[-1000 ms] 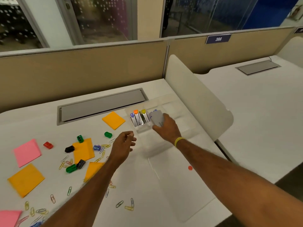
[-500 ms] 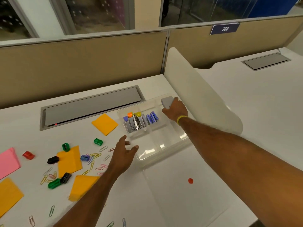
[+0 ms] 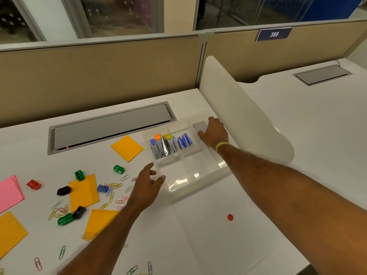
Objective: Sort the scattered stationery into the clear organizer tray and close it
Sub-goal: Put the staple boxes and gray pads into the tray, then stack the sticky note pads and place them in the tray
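A grey box (image 3: 199, 126) is being set into the clear tray (image 3: 174, 187), gripped by the right hand (image 3: 215, 134) (left hand (image 3: 148, 185) slack, empty); left askew, it could block closing

Clear organizer tray (image 3: 200, 169): far-left compartments packed with staplers (image 3: 161, 146) and blue boxes (image 3: 185, 140); far-right one filled by right hand (image 3: 215, 134) holding grey block (image 3: 199, 126); near compartments bare, open from above; white divider (image 3: 244, 120) walls off tray's right side; partition (image 3: 99, 76) stands behind; left hand (image 3: 146, 190) crowds near-left corner; paper clips (image 3: 114, 185) and sticky notes (image 3: 127, 147) litter desk on the left; clear lid (image 3: 214, 241) lies flat in front.
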Tool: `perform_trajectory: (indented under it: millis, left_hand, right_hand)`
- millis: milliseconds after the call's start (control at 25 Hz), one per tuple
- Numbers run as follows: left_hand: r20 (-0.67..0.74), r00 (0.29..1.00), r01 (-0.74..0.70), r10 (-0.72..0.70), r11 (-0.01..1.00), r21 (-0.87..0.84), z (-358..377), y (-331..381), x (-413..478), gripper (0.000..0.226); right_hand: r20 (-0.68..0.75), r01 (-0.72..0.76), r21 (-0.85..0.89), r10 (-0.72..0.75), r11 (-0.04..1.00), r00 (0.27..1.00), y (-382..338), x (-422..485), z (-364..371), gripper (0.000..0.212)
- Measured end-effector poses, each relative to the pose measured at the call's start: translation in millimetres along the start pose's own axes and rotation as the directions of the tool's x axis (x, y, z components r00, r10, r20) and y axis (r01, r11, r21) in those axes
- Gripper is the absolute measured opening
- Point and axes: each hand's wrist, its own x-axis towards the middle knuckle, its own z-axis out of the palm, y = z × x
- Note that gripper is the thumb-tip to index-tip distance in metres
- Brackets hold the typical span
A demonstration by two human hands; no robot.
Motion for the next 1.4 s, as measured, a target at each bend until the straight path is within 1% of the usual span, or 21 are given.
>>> perform_trajectory:
  millis: [80,160,240,320,400,520,640,760,880,1040,1200,1280,1320,1400]
  left_hand:
    - [-0.007,0.999,-0.035,0.035,0.999,0.028,-7,-2,-4,0.063]
    - [-0.021,0.997,-0.074,0.076,0.995,0.073,-15,-3,-10,0.064]
    - [-0.034,0.993,-0.101,0.110,0.976,0.191,-25,-6,-15,0.069]
    - [-0.026,0.990,-0.123,0.140,0.931,0.343,-37,-10,-24,0.077]
    - [-0.029,0.984,-0.144,0.176,0.879,0.455,-51,-14,-35,0.084]
    - [-0.053,0.964,-0.180,0.261,0.786,0.591,-70,-25,-57,0.091]
    - [-0.038,0.968,-0.156,0.247,0.715,0.682,-86,-41,-80,0.094]
    - [-0.024,0.976,-0.133,0.217,0.679,0.722,-99,-64,-105,0.099]
    - [-0.032,0.975,-0.117,0.218,0.638,0.761,-108,-88,-129,0.104]
    - [-0.032,0.976,-0.117,0.215,0.642,0.758,-120,-124,-154,0.110]
    - [-0.061,0.985,-0.057,0.164,0.629,0.776,-134,-152,-173,0.109]
    - [-0.079,0.984,-0.042,0.158,0.643,0.764,-143,-160,-179,0.109]
    - [-0.084,0.984,-0.040,0.157,0.654,0.755,-148,-164,-180,0.108]
    - [-0.098,0.983,-0.033,0.154,0.677,0.735,-159,-171,-181,0.097]
  right_hand:
    - [-0.006,0.044,-0.009,-0.044,0.999,0.999,-1,-13,-3,0.064]
    - [-0.001,0.126,-0.013,-0.126,0.992,0.992,-4,-29,-4,0.069]
    - [0.025,0.223,-0.027,-0.223,0.974,0.975,-8,-48,-4,0.078]
    - [0.067,0.285,-0.058,-0.281,0.957,0.957,-15,-70,-3,0.088]
    - [0.094,0.322,-0.079,-0.315,0.943,0.944,-25,-89,-1,0.093]
    - [0.110,0.370,-0.089,-0.360,0.925,0.927,-38,-122,4,0.096]
    - [0.111,0.426,-0.079,-0.416,0.901,0.902,-53,-155,14,0.098]
    - [0.119,0.467,-0.065,-0.458,0.882,0.881,-73,-188,28,0.101]
    - [0.147,0.511,-0.025,-0.502,0.859,0.852,-91,-221,45,0.101]
    - [0.198,0.554,-0.023,-0.539,0.832,0.818,-105,-258,68,0.101]
    - [0.243,0.581,-0.035,-0.557,0.813,0.794,-111,-284,87,0.101]
    - [0.263,0.593,-0.032,-0.565,0.805,0.782,-121,-292,93,0.100]
    - [0.271,0.598,-0.026,-0.571,0.801,0.775,-127,-295,96,0.099]
    - [0.281,0.614,-0.001,-0.589,0.789,0.757,-145,-300,100,0.097]
